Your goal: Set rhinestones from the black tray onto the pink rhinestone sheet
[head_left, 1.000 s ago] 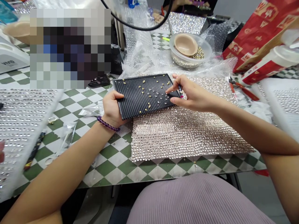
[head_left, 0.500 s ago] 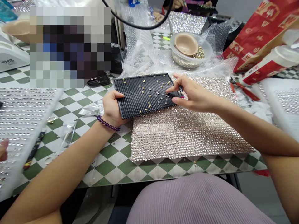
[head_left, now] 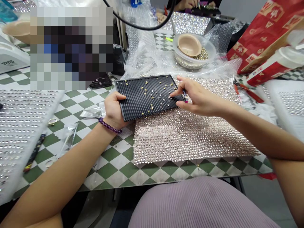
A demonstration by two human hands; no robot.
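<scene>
My left hand grips the left end of a black ridged tray, thumb on top, fingers beneath and hidden. Scattered over the tray's grooves lie several small gold and clear rhinestones. Over its right end is my right hand, index fingertip down at the clear stones and thumb near the edge. A short dark pen-like stick with a purple tip is tucked in that hand. Beneath the tray spreads a sheet covered with rhinestones.
A clear tub of stones holds a beige bowl behind the tray. Red-handled pliers lie at right, near a red-labelled cup. Another stone sheet is at left. A co-worker's hands show at the top.
My right hand has shifted slightly down and right, its index fingertip moving a little along the tray. My left hand and the tray stay put.
</scene>
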